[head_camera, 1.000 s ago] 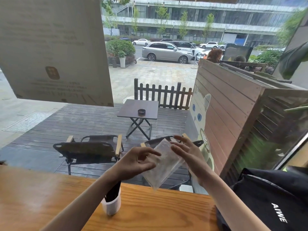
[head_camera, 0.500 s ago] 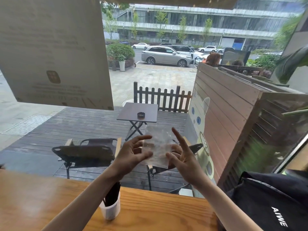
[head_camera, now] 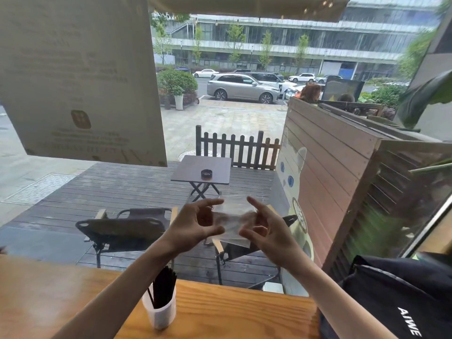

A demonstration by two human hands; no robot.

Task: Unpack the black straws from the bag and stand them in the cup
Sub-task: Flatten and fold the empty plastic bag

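The black straws (head_camera: 163, 287) already stand bunched in the white cup (head_camera: 160, 313) near the front edge of the wooden bench (head_camera: 232, 311), so the unpacking looks done. What remains, I judge, is getting rid of the clear bag (head_camera: 233, 222), which appears empty. I hold it in the air above the bench between both hands. My left hand (head_camera: 193, 225) pinches its left edge, fingers loosely curved. My right hand (head_camera: 265, 228) grips the right edge, forefinger raised.
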